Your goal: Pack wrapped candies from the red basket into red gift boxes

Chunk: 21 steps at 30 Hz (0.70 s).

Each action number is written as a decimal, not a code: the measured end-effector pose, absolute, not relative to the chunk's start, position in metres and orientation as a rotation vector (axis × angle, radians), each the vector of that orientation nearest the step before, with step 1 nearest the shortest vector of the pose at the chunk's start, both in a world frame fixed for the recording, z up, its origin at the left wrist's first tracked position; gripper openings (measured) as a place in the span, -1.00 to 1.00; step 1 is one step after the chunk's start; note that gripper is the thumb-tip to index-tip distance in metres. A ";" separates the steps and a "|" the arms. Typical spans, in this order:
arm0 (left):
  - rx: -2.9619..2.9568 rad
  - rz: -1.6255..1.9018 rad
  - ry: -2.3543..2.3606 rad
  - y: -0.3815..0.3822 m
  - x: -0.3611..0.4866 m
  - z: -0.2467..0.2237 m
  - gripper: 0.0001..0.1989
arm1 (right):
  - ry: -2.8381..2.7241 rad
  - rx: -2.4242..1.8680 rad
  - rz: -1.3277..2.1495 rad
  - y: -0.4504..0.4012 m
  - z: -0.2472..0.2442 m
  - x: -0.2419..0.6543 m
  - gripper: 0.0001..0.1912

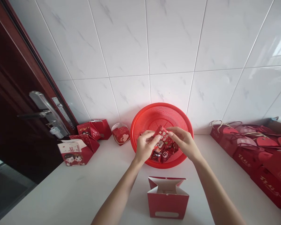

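Note:
Both my hands hold up a small red printed packet [163, 134] over the red plastic basket [160, 107]. My left hand [145, 144] pinches its left side between thumb and fingers. At its right edge, the thumb and fingers of my right hand [184, 141] close on it too. Below the packet, several wrapped candies [164, 155] lie in the basket, which leans back against the tiled wall. Nearer to me, a red paper box [168, 204] stands upright between my forearms with its top open and its white inside showing.
Several red gift boxes [76, 153] and a small rounded red box [121, 134] stand at the left by the wall. Many red bags with cord handles [245, 159] fill the right side. A dark door with a metal handle [46, 114] borders the white counter [84, 190].

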State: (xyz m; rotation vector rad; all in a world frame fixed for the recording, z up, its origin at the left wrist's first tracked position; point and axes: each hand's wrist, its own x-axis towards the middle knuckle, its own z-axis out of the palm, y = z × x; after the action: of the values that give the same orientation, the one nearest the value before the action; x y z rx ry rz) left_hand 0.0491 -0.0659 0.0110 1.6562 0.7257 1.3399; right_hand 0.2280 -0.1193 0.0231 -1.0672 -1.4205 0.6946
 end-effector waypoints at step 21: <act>1.544 1.242 0.910 -0.023 0.041 -0.020 -0.72 | -1.856 -2.217 0.342 -0.093 -0.019 0.226 -0.75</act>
State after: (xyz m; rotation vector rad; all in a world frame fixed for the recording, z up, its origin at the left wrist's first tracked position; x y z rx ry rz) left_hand 0.0414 -0.0232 -0.0199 1.5442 0.9099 1.2416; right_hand 0.2260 -0.0927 -0.0195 -2.2167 -1.8562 0.3422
